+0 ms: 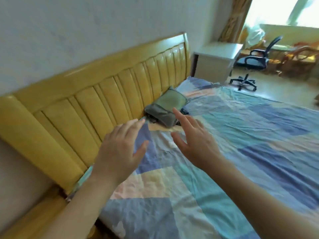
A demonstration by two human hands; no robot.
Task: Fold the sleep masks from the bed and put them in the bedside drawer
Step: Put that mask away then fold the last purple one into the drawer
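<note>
An olive-green padded bundle (pixel 165 107) lies on the bed against the yellow headboard (pixel 96 94); something dark (pixel 184 111) pokes out beside and under it, too blurred to name. My left hand (pixel 120 149) hovers open over the sheet, fingers spread, just left of the bundle. Over on the other side my right hand (pixel 195 140) is also open, its fingertips almost at the bundle's near edge. Neither hand holds anything. A white bedside cabinet (pixel 215 61) stands past the far end of the headboard; its drawer front is not visible.
The bed carries a patchwork sheet (pixel 224 152) in blue, teal and peach. A black office chair (pixel 255 61) stands on the wooden floor beyond the cabinet, near a bright window with curtains. A low beige surface (pixel 20 178) sits at the left by the headboard.
</note>
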